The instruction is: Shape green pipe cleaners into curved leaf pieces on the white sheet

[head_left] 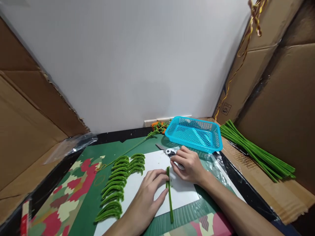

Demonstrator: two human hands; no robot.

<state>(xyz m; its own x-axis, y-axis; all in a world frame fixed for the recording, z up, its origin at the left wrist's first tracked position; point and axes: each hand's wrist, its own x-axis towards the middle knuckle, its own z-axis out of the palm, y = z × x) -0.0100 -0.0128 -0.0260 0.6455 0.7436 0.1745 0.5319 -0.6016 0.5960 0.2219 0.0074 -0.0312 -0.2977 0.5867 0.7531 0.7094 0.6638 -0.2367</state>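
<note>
My left hand (152, 190) rests over the white paper (183, 193), its thumb and fingers closed on a green pipe cleaner (170, 205) that looks folded or doubled and points toward me. Just right of it, my right hand (188, 165) has curled fingers on the handle of the scissors (169, 151). The blades point away to the left, and part of the handle is hidden under the fingers. Left of my hands lie two columns of curved green pipe-cleaner pieces (114, 188), stacked in small bunches.
Behind the paper stands a turquoise perforated basket (197, 144). A pipe-cleaner plant with orange tips (157, 126) lies beside it, its long stem reaching left. A bundle of green pipe cleaners (258, 152) rests on cardboard at right. Cardboard walls (278, 98) flank the table.
</note>
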